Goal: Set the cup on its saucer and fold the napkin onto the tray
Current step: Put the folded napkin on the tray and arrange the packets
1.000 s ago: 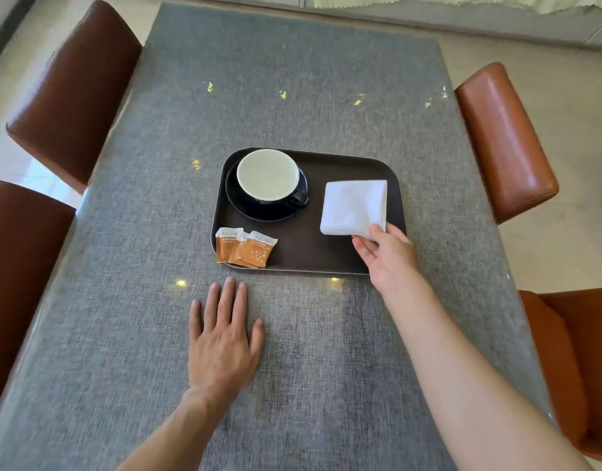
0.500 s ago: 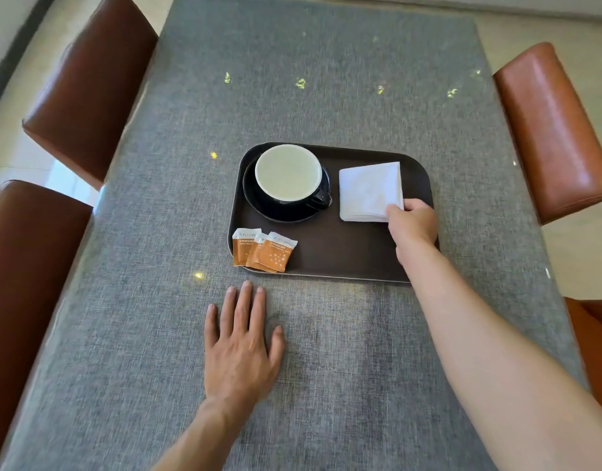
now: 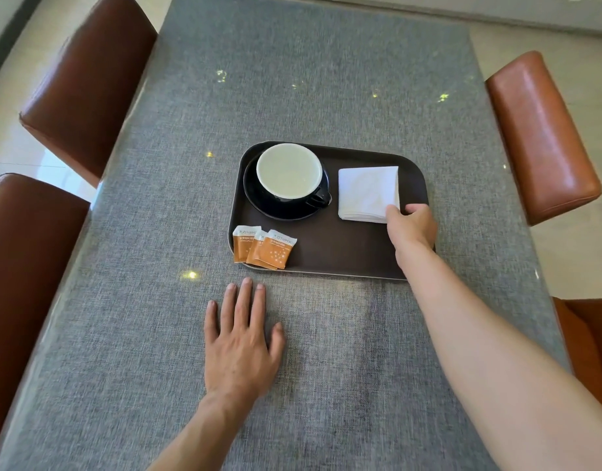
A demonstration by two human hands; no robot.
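A dark cup (image 3: 289,171) with a pale inside stands on its black saucer (image 3: 259,198) at the back left of the brown tray (image 3: 343,253). The white napkin (image 3: 366,192), folded into a square, lies flat on the tray to the right of the cup. My right hand (image 3: 411,227) rests on the tray at the napkin's near right corner, thumb on top of the corner and fingers curled beside it. My left hand (image 3: 240,345) lies flat on the grey table, fingers apart, just in front of the tray.
Three orange sugar sachets (image 3: 264,248) overlap at the tray's near left corner. Brown leather chairs stand on the left (image 3: 85,83) and right (image 3: 541,137) of the grey table (image 3: 310,79), and another chair (image 3: 24,266) is at the near left.
My right hand has slid the napkin further back on the tray and squared it beside the cup. My left hand has stayed flat on the table.
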